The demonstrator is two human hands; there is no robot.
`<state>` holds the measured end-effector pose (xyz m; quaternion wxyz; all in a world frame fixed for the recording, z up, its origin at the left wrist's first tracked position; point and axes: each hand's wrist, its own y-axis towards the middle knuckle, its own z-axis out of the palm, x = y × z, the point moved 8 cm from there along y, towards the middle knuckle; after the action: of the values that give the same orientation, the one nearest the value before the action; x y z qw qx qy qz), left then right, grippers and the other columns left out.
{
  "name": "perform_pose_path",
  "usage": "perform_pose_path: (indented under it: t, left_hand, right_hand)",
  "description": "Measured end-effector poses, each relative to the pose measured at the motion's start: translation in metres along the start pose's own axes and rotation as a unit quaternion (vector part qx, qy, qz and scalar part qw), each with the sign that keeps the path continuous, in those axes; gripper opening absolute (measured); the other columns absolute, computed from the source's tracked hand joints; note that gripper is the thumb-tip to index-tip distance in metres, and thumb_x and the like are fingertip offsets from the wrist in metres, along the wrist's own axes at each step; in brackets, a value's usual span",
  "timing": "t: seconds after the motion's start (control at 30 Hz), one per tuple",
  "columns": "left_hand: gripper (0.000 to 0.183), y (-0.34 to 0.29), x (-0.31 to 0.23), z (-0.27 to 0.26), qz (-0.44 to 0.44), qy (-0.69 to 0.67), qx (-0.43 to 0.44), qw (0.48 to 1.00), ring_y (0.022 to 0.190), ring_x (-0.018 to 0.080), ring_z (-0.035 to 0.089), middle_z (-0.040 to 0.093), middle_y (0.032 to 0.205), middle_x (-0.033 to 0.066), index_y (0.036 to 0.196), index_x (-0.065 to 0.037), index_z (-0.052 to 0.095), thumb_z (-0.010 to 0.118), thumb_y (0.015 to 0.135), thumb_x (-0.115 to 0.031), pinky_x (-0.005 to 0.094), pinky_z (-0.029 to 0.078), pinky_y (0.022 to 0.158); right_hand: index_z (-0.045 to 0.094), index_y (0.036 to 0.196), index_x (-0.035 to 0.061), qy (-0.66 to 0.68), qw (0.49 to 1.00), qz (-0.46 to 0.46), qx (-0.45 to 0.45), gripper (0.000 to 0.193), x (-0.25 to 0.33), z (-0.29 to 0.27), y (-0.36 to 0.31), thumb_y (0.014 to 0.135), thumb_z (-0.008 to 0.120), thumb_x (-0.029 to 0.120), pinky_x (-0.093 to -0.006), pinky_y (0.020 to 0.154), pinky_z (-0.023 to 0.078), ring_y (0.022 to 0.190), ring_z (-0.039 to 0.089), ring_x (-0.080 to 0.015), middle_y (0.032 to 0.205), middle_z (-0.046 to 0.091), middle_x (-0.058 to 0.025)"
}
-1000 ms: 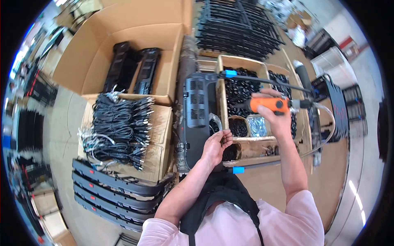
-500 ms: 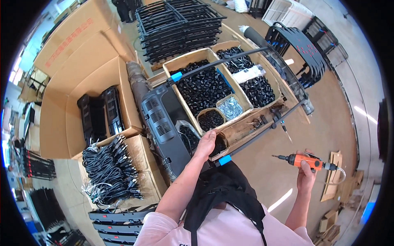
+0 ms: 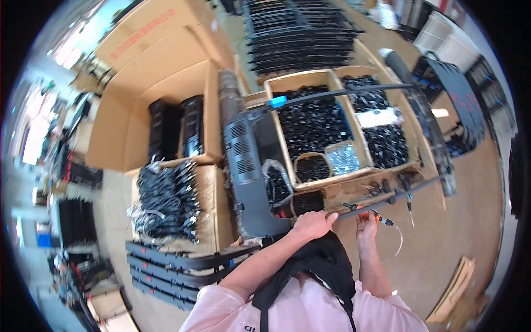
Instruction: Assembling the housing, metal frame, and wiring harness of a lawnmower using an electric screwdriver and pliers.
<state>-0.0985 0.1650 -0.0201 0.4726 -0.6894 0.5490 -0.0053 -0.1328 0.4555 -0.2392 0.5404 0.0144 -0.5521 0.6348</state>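
A black frame lies across the bench, with a vented console [image 3: 239,150] at its left end and two long bars running right. My left hand [image 3: 313,224] is closed over the near bar [image 3: 402,195], close to the console's corner. Just right of it, my right hand [image 3: 365,227] holds an orange-and-black power screwdriver [image 3: 379,217] beside the same bar. The bar partly hides the tool, and its tip points left on the far side. A pale hose trails from its rear. Blue tape [image 3: 278,102] wraps the far bar.
Under the frame, wooden trays [image 3: 269,88] hold black parts and a small box of silvery screws [image 3: 342,159]. Bundled black cables [image 3: 167,199] and an open carton [image 3: 119,130] stand left. Black racks [image 3: 301,39] are stacked behind. A thin screwdriver [image 3: 410,210] hangs at right.
My right hand has brought the power screwdriver left to the near bar. My left hand has moved right and down onto that bar, over where the blue tape was. The view has shifted left.
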Motion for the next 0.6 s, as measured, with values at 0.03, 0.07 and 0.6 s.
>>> perform_pose_path:
  t: [0.03,0.07,0.6]
  left_hand:
    - [0.072,-0.001,-0.007,-0.002,-0.013,0.001,0.020,1.000,0.116,0.0427,0.069,0.073,0.118,0.0269,0.120,-0.004,0.076,0.036,0.107,-0.063,0.0544,0.053,0.102]
    - [0.072,0.000,-0.008,-0.002,-0.030,-0.006,0.012,0.999,0.116,0.0427,0.069,0.073,0.118,0.0269,0.120,-0.004,0.076,0.036,0.107,-0.063,0.0544,0.053,0.102]
    - [0.069,0.004,-0.003,-0.005,-0.128,0.014,-0.042,0.991,0.109,0.0392,0.073,0.077,0.109,0.0217,0.112,-0.008,0.080,0.038,0.107,-0.063,0.0513,0.055,0.100]
  right_hand:
    - [0.059,0.130,0.0109,0.006,1.000,0.028,-0.005,0.035,-0.010,-0.007,0.027,0.102,0.070,0.030,-0.0447,0.108,0.051,0.120,0.063,-0.0254,0.128,0.063,-0.0087]
    - [0.061,0.128,0.0111,0.012,0.998,0.057,-0.010,0.032,-0.020,-0.011,0.050,0.104,0.066,0.032,-0.0440,0.110,0.051,0.123,0.063,-0.0247,0.131,0.064,-0.0081]
    - [0.076,0.111,0.0025,-0.713,0.458,0.275,0.454,0.033,0.052,0.100,-0.100,0.101,0.067,0.033,-0.0292,0.064,0.057,0.081,0.075,-0.0156,0.098,0.078,-0.0076]
